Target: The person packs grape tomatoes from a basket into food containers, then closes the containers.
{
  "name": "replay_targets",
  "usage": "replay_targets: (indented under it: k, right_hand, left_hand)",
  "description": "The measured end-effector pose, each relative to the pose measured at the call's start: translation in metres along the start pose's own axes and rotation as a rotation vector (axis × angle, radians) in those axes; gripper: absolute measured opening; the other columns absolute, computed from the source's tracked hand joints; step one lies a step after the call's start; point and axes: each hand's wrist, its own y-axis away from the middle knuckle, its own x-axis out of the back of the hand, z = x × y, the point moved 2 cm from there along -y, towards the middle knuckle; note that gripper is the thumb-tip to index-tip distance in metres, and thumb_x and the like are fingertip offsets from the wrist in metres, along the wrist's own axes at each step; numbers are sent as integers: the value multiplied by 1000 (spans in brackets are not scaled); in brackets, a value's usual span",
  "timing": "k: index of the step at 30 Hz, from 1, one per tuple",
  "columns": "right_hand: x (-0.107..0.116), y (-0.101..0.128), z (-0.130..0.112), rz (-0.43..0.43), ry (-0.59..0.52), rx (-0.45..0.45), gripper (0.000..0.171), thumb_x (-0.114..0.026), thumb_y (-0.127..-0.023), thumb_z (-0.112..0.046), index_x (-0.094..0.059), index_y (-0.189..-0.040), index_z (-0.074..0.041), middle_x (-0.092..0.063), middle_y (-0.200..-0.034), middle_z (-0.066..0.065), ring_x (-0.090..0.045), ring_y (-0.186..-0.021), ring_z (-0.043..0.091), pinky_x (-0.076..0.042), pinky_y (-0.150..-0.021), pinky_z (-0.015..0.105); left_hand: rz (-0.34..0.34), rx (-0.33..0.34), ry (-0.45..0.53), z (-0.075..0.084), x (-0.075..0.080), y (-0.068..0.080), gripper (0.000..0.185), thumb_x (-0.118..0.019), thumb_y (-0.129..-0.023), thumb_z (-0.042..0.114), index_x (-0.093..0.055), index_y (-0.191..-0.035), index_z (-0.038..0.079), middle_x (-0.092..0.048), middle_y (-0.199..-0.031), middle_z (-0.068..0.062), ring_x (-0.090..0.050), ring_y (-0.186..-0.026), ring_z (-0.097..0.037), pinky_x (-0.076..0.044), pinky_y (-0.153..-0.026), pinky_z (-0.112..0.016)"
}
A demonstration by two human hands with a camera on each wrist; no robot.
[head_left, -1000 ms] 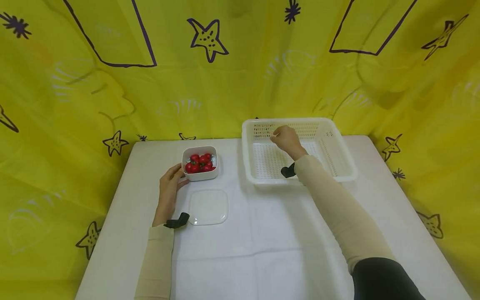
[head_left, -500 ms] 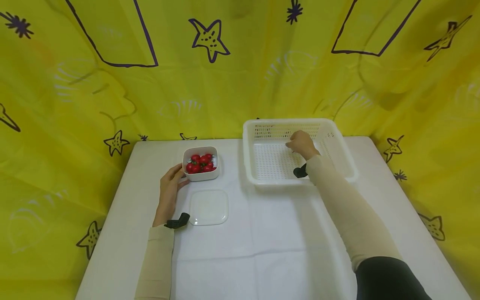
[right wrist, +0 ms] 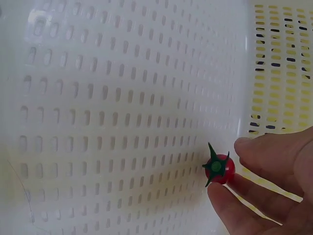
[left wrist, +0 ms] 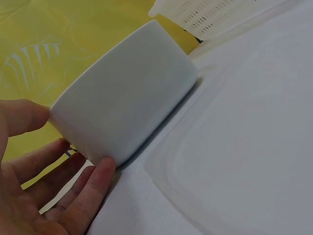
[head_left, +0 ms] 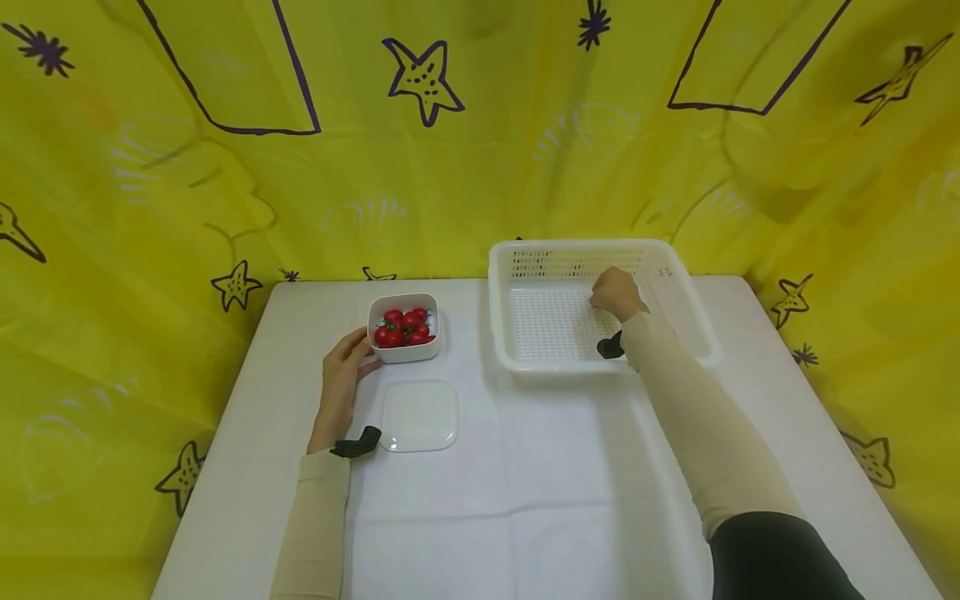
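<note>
In the right wrist view a small red cherry tomato (right wrist: 218, 169) with a green star-shaped calyx sits among the thumb and fingertips of my right hand (right wrist: 274, 181), close over the slotted floor of the white plastic basket (head_left: 504, 333). The head view shows that hand (head_left: 617, 293) low inside the basket, hiding the tomato. My left hand (head_left: 343, 379) holds the left side of a square white container (head_left: 408, 353) filled with several red cherry tomatoes (head_left: 405, 327). Its thumb is at the rim and its other fingers are lower around the corner (left wrist: 63, 171).
A square translucent lid (head_left: 420, 417) lies on the white-covered table (head_left: 517, 467) just in front of the container. Behind the table hangs a yellow patterned curtain (head_left: 480, 167), close to the basket's back wall. Dark camera straps (head_left: 356, 443) circle the wrists.
My right hand has moved rightward over the basket and then down into it. The left hand and the container have stayed in place.
</note>
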Motion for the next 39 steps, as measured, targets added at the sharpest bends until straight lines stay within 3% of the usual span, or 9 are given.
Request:
replay_targets:
  k: [3,8,20,27,33,39]
  right_hand:
    - [-1,-1,4,-28,8,-12,36,-60,-93,-3,-68,-124,14,-60,-141,32,-55,-135,49,-51,-113,58]
    - [-5,-2,10,-63,-9,-60,39,-58,-94,-4,-66,-129,11,-58,-145,30,-50,-140,48,-49,-114,59]
    - [-4,4,13,-17,-31,-29,37,-60,-88,1,-68,-122,15,-64,-132,34,-62,-117,44,-59,-96,51]
    - [-1,3,10,-14,-46,-18,40,-58,-90,-1,-66,-126,14,-62,-137,33,-62,-120,45,-58,-100,53]
    - [-1,-2,0,42,-12,102,37,-60,-88,-3,-69,-121,12,-65,-132,32,-61,-120,47,-54,-104,56]
    - [-1,1,-17,67,-66,180,33,-66,-87,-2,-71,-117,11,-72,-116,31,-68,-101,42,-59,-79,38]
  left_hand:
    - [-2,0,9,1,-2,0,52,-58,-107,40,-53,-153,17,-53,-152,-6,-56,-122,-17,-60,-92,-16]
    - [-10,-2,19,1,-4,0,50,-57,-108,38,-53,-153,16,-54,-151,-6,-56,-121,-17,-60,-92,-16]
    - [-22,-26,22,1,-5,2,51,-56,-108,37,-53,-153,14,-52,-153,-11,-56,-120,-16,-60,-92,-16]
    - [-18,-20,17,2,-4,2,51,-56,-108,38,-53,-153,15,-53,-154,-10,-57,-119,-15,-60,-93,-18]
    - [-15,-11,21,0,-2,1,50,-56,-108,37,-53,-153,15,-53,-152,-9,-57,-120,-17,-60,-94,-19]
    - [-6,-9,-4,-1,0,1,52,-56,-107,41,-52,-154,18,-53,-154,-6,-56,-124,-18,-59,-93,-17]
